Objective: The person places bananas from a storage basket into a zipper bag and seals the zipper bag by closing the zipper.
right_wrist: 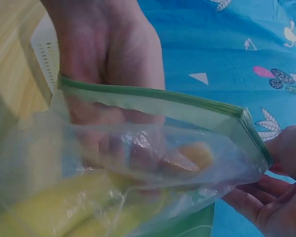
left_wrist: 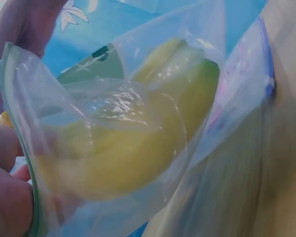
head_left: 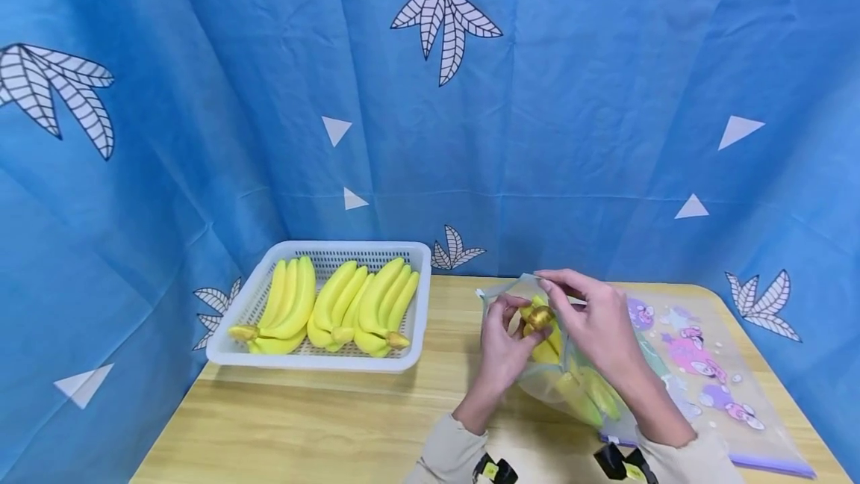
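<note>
A bunch of yellow bananas (head_left: 584, 394) with a golden-brown stem sits inside a clear zip bag (left_wrist: 182, 197) with a green zip edge. My left hand (head_left: 504, 342) reaches into the bag's mouth and grips the bunch near its stem (head_left: 540, 317). In the right wrist view, the left hand's fingers show blurred through the plastic. My right hand (head_left: 598, 323) pinches the far edge of the bag's mouth, spreading it. The bananas' tips lie toward the bag's bottom, seen through the plastic in the left wrist view.
At the left, a white plastic basket (head_left: 218, 346) holds three more banana bunches (head_left: 386, 305). Flat zip bags (head_left: 712, 387) with cartoon prints and a purple zip lie at the right of the wooden table (head_left: 282, 424). A blue patterned curtain (head_left: 571, 133) hangs around the table.
</note>
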### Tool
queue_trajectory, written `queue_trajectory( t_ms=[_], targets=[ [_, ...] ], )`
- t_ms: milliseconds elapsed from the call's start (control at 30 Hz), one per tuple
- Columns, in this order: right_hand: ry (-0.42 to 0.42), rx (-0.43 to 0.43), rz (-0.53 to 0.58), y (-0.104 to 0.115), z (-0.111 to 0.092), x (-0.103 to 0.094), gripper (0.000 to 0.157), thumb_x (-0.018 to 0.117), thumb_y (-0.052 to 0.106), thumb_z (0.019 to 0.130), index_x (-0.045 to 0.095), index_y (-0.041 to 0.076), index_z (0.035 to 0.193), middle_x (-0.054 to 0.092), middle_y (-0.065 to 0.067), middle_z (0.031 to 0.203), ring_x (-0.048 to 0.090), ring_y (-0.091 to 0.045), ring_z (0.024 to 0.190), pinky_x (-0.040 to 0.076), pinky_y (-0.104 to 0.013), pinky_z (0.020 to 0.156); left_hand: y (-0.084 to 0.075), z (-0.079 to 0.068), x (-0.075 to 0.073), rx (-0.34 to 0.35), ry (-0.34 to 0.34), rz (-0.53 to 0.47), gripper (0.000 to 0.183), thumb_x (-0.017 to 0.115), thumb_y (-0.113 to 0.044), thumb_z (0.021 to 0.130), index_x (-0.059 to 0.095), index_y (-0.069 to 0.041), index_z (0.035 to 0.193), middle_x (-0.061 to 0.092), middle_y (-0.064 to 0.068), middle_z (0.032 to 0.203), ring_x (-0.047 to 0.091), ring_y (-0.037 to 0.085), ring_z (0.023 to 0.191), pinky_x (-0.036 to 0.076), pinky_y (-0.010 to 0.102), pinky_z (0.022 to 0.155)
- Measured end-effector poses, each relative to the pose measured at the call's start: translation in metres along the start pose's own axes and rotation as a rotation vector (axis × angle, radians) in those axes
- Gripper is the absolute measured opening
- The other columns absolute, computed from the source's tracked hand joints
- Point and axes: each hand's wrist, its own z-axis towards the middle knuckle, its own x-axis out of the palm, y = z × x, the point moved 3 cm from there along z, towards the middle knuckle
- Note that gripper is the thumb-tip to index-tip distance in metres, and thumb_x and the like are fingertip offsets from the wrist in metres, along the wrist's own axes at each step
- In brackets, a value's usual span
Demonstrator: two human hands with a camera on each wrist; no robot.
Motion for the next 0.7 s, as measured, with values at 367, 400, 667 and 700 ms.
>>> queue_trajectory(
  t_ms=[367, 400, 667, 700],
  targets=[
    [-0.014, -0.026, -0.007, -0.001, 0.000, -0.005, 0.015, 0.068, 0.006, 0.099, 0.079, 0.008, 0.109, 0.078, -0.006, 0.102, 0.075, -0.024, 0.087, 0.052, -0.007, 0.073, 0.000, -0.003, -0.005, -0.115, 0.353, 0.172, 0.040, 0.054, 0.000, 0.103, 0.059, -0.006, 0.142, 0.054, 0.011, 0.149, 0.049, 0.034, 0.139, 0.048, 0.027, 0.105],
    [-0.015, -0.028, -0.007, -0.001, 0.000, -0.005, 0.015, 0.068, 0.006, 0.099, 0.079, 0.009, 0.109, 0.078, -0.006, 0.101, 0.075, -0.024, 0.087, 0.052, -0.006, 0.073, -0.003, -0.004, -0.006, -0.104, 0.380, 0.187, 0.041, 0.051, 0.000, 0.104, 0.057, -0.006, 0.144, 0.053, 0.011, 0.150, 0.049, 0.033, 0.139, 0.046, 0.027, 0.108],
    [0.005, 0.002, 0.002, -0.006, 0.003, -0.011, 0.014, 0.065, 0.009, 0.101, 0.077, 0.007, 0.109, 0.076, -0.008, 0.101, 0.075, -0.023, 0.080, 0.054, -0.009, 0.070, -0.049, -0.010, -0.030, 0.050, 0.532, 0.400, 0.036, 0.048, -0.004, 0.107, 0.059, -0.002, 0.141, 0.063, 0.013, 0.139, 0.060, 0.020, 0.126, 0.046, 0.023, 0.105],
    [0.007, 0.010, -0.001, -0.006, 0.004, -0.011, 0.014, 0.064, 0.009, 0.102, 0.077, 0.007, 0.109, 0.076, -0.008, 0.101, 0.075, -0.023, 0.081, 0.054, -0.010, 0.070, -0.055, -0.010, -0.035, 0.051, 0.537, 0.388, 0.035, 0.049, -0.004, 0.107, 0.060, -0.002, 0.140, 0.064, 0.013, 0.138, 0.061, 0.021, 0.125, 0.047, 0.023, 0.104]
  ],
)
